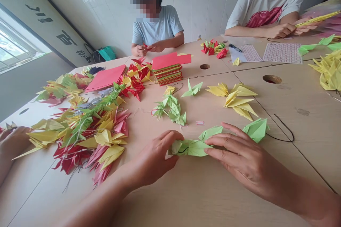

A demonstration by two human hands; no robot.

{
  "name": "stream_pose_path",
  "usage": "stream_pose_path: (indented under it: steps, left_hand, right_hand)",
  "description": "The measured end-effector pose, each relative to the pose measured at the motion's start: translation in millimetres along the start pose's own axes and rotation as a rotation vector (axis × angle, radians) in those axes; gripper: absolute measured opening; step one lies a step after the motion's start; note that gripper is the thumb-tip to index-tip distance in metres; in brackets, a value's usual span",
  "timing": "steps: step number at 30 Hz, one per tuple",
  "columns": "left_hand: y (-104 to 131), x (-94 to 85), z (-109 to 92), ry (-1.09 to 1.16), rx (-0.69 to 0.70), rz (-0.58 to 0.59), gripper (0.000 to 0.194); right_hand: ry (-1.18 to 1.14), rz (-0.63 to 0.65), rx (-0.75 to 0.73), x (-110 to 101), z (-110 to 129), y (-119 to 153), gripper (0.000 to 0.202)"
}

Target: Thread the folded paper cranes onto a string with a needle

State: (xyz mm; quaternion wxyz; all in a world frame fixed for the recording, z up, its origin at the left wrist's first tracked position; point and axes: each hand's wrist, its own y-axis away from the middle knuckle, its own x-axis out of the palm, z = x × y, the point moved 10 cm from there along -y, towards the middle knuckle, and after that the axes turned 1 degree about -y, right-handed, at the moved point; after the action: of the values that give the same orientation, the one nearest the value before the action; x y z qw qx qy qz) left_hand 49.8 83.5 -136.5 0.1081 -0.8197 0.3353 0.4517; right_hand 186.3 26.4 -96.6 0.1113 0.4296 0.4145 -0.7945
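Between my two hands are light green folded paper cranes [193, 148], held just above or on the table; a dark cord shows on one. My left hand [157, 156] is closed, thumb and fingers pinching the left end. At the other end, the thumb and fingers of my right hand [239, 154] grip the paper. Another green crane [256, 129] lies beyond my right fingers, and from it a black cord [289, 138] curves over the table. A small bunch of green cranes [173, 108], a single green crane [192, 88] and yellow cranes [234, 98] lie farther off.
Strung cranes in a colourful heap [101, 127] cover the left side. Behind are a stack of coloured paper [167, 74], red sheets [106, 78], a pen [235, 48] and label sheets [282, 52]. The table has round holes [271, 79]. Other people's hands [153, 46] work around it.
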Motion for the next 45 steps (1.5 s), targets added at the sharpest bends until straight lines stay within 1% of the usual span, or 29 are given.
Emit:
stream_pose_path:
  steps: [4, 8, 13, 20, 25, 32, 34, 39, 42, 45]
  left_hand:
    - [0, -0.8, -4, 0.004, 0.015, 0.03, 0.043]
    - [-1, 0.4, -1, 0.044, -0.002, 0.052, 0.045]
    - [-2, 0.8, -1, 0.088, 0.008, 0.047, 0.045]
    - [-5, -6.3, -1, 0.064, 0.025, -0.003, 0.043]
    - [-5, -4.9, 2, 0.072, 0.015, 0.01, 0.046]
    - [-5, -5.9, 4, 0.13, 0.007, -0.006, 0.044]
    - [-5, -5.7, 5, 0.134, 0.01, -0.012, 0.047]
    - [-5, -4.9, 8, 0.147, 0.003, -0.016, 0.062]
    - [-4, -3.6, 7, 0.154, 0.006, -0.012, 0.064]
    - [-4, 0.0, 0, 0.145, 0.037, 0.0, 0.063]
  right_hand:
    - [0.011, 0.013, -0.014, 2, 1, -1, 0.037]
    - [0.019, 0.006, -0.017, 0, 0, -1, 0.036]
    - [0.018, -0.002, -0.006, -3, -1, -4, 0.035]
    - [0.029, -0.009, 0.003, -7, -1, -6, 0.033]
    - [0.04, -0.023, 0.009, -8, -1, -6, 0.034]
    - [0.018, -0.022, 0.017, -6, -2, -5, 0.031]
    - [0.033, -0.031, 0.016, -9, -1, -6, 0.031]
    - [0.077, -0.039, 0.022, -14, -1, -8, 0.032]
    - [0.051, -0.032, 0.026, -11, -1, -7, 0.031]
    - [0.008, -0.036, 0.034, -6, -2, -5, 0.031]
